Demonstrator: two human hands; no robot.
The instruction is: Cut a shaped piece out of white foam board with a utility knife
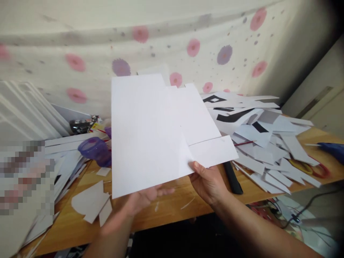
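Several flat white card sheets (pixel 146 132), overlapping in a loose stack, are held up over the table. A smaller white strip (pixel 215 150) lies at the right side of the stack. My right hand (pixel 208 181) grips the sheets at their lower right edge, thumb on top and fingers underneath. Under the lower left edge, my left hand (pixel 150 195) is slightly blurred, with its fingers stretched out and apart. Whether it touches the sheets' underside I cannot tell.
A wooden table (pixel 172 211) carries a heap of white offcuts (pixel 268 157) at right. Beside them are a black bar-shaped object (pixel 233 179) and red-and-yellow-handled scissors (pixel 322 170). At left are a purple container (pixel 94 148) and paper scraps (pixel 91 200). A dotted curtain (pixel 94 75) hangs behind.
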